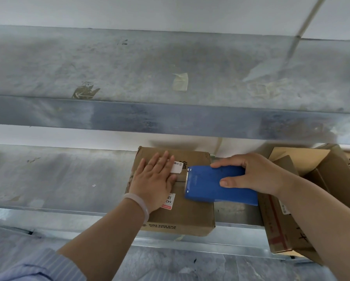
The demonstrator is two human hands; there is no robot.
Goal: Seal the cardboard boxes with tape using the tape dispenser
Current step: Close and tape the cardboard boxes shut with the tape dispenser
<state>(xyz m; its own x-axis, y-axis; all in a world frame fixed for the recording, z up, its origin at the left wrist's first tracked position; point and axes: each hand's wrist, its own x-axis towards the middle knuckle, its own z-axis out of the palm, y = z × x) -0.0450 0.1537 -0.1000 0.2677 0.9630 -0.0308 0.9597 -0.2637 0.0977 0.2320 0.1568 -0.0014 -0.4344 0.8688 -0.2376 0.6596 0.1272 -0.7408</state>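
Taping seam of cardboard box (182,211), lower centre.
L hand (156,180) flat, fingers spread; R hand (253,175) fingers wrapped on blue tape dispenser (216,185); next: pull along seam.

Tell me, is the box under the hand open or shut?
Shut. The box has its top flaps down flat, and the left hand presses on them.
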